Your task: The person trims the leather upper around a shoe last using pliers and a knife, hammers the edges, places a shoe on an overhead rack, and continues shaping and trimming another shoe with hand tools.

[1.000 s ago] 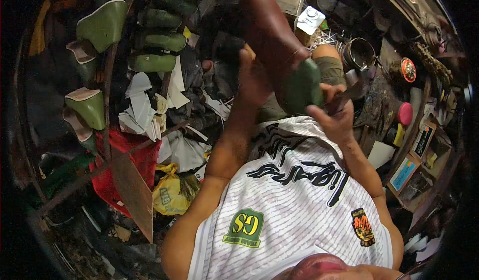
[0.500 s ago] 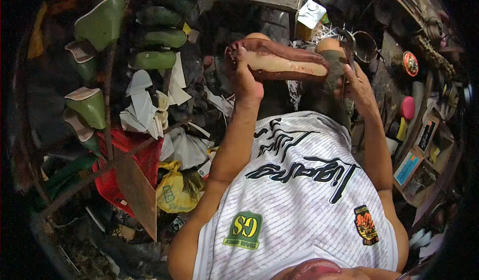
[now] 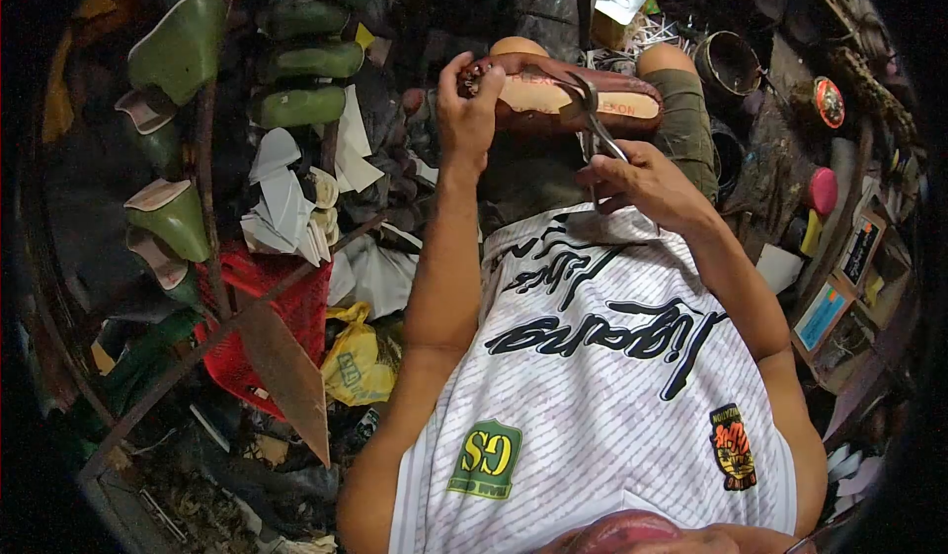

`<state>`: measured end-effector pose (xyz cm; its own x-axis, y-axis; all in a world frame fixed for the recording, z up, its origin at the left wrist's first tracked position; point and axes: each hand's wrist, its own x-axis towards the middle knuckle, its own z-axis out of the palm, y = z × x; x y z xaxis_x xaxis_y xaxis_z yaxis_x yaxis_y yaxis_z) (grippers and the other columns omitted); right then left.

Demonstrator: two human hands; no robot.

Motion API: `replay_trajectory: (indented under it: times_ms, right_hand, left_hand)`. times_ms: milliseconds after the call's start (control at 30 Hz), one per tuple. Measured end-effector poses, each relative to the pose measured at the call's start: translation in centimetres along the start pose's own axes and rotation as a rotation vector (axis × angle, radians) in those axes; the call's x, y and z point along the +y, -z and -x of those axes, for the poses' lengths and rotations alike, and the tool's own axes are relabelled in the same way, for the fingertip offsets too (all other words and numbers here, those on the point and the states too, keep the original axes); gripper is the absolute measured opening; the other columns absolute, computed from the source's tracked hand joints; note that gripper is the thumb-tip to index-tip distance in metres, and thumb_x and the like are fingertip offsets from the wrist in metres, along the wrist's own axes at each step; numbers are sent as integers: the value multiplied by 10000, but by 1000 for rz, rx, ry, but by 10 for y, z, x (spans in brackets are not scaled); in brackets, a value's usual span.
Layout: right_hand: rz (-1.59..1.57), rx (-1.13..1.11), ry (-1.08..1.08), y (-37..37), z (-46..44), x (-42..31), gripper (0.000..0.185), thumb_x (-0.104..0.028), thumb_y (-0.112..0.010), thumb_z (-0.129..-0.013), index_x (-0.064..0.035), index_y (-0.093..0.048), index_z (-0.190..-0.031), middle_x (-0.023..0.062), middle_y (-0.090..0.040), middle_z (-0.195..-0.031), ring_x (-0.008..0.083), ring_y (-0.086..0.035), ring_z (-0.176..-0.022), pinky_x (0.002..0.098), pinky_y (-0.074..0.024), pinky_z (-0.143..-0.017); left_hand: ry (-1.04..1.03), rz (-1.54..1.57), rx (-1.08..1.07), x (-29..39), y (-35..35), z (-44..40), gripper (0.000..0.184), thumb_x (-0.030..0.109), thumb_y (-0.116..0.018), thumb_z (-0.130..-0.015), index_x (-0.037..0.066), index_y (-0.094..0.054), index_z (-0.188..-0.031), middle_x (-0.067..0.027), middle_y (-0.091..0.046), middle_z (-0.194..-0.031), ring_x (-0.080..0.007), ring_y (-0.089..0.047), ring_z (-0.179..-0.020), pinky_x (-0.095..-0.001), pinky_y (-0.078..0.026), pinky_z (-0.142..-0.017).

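A reddish-brown leather shoe upper (image 3: pixel 513 115) lies bottom up across my knees, its edges folded about a tan insole (image 3: pixel 632 106) printed with red lettering. My left hand (image 3: pixel 466 110) grips the gathered end of the shoe at the left, fingers round its edge. In my right hand (image 3: pixel 647 184) are the handles of metal pincers (image 3: pixel 590 119). Their curved jaws lie over the middle of the insole; whether they pinch the leather, I cannot tell.
Green shoe lasts (image 3: pixel 311 62) line a rack at the left, beside white cut pieces (image 3: pixel 281 194). Below them are a red basket (image 3: pixel 306 302) and a yellow plastic bag (image 3: pixel 360 361). To the right stand a round can (image 3: pixel 729 62) and a wooden box (image 3: pixel 822 322).
My right hand has brought the pincers leftward from beside the knee to over the insole. The shoe has shifted slightly up, and my left hand still grips its left end.
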<state>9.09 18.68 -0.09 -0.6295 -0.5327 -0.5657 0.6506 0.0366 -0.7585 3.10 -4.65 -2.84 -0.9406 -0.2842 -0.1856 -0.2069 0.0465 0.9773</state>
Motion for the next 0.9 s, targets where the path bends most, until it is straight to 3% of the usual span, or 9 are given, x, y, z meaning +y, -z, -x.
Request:
replay_trajectory:
  times_ms: [133, 267, 400, 467, 600, 667, 700, 833, 900]
  right_hand:
    - [-284, -83, -106, -16, -11, -10, 344, -366, -553, -936, -27, -559, -994, 121, -649, -933, 184, -642, -773, 342, -543, -685]
    - [-402, 137, -76, -27, -14, -26, 318, -357, -528, -946, -41, -559, -945, 67, -603, -774, 182, -615, -649, 330, -538, -631]
    - [-28, 225, 71, -26, -24, -5, 326, -366, -533, -944, -42, -559, -921, 43, -579, -745, 150, -580, -620, 297, -492, -554]
    - [-132, 201, 54, -22, -21, -9, 332, -357, -537, -944, -26, -563, -948, 42, -581, -765, 134, -570, -647, 289, -488, -570]
    - [52, 148, -29, -6, -12, -16, 342, -318, -542, -938, 16, -568, -1004, 45, -579, -780, 123, -538, -654, 290, -454, -578]
    - [516, 89, -58, -5, -6, -32, 327, -288, -536, -929, 35, -584, -951, 33, -574, -745, 111, -518, -646, 285, -430, -573]
    - [503, 148, -20, -8, -6, -28, 327, -279, -527, -922, 38, -597, -894, 23, -563, -710, 100, -485, -624, 277, -404, -562]
    - [497, 181, -33, -16, -3, -41, 330, -295, -523, -926, 24, -602, -904, 19, -556, -707, 88, -480, -630, 274, -401, -563]
    - [758, 188, 169, -11, -14, -27, 359, -272, -530, -927, 81, -594, -920, 206, -604, -739, 294, -585, -689, 405, -442, -649]
  left_hand:
    - [84, -219, -190, 26, 2, -17, 446, 332, -707, -812, -13, -577, -1062, -76, -581, -953, -155, -546, -832, -278, -466, -737]
    - [11, -264, -211, 14, 6, -20, 434, 331, -712, -820, 10, -587, -1085, -69, -592, -955, -150, -581, -841, -266, -484, -732]
    - [-6, -256, -213, 12, 3, -20, 433, 331, -714, -815, 4, -604, -1077, -78, -604, -978, -149, -583, -847, -267, -485, -743]
    - [-5, -257, -231, 15, 5, -20, 428, 323, -710, -816, 2, -607, -1079, -83, -611, -983, -148, -585, -849, -268, -485, -750]
    - [16, -377, -317, 21, 6, -29, 407, 305, -688, -825, -2, -614, -1081, -92, -631, -972, -152, -591, -857, -268, -486, -769]
    - [54, -442, -328, 20, 6, -29, 404, 301, -683, -827, -5, -615, -1082, -95, -636, -970, -153, -593, -860, -267, -485, -774]
    - [15, -394, -315, 17, 7, -25, 395, 299, -685, -812, -17, -616, -1039, -100, -634, -936, -161, -593, -828, -289, -487, -745]
    - [3, -304, -259, 16, 2, -8, 386, 311, -686, -795, -30, -616, -964, -111, -634, -906, -178, -598, -798, -319, -489, -714]
    - [-11, -293, -206, 1, -2, -8, 386, 313, -697, -792, -30, -615, -949, -115, -636, -894, -184, -600, -789, -320, -489, -711]
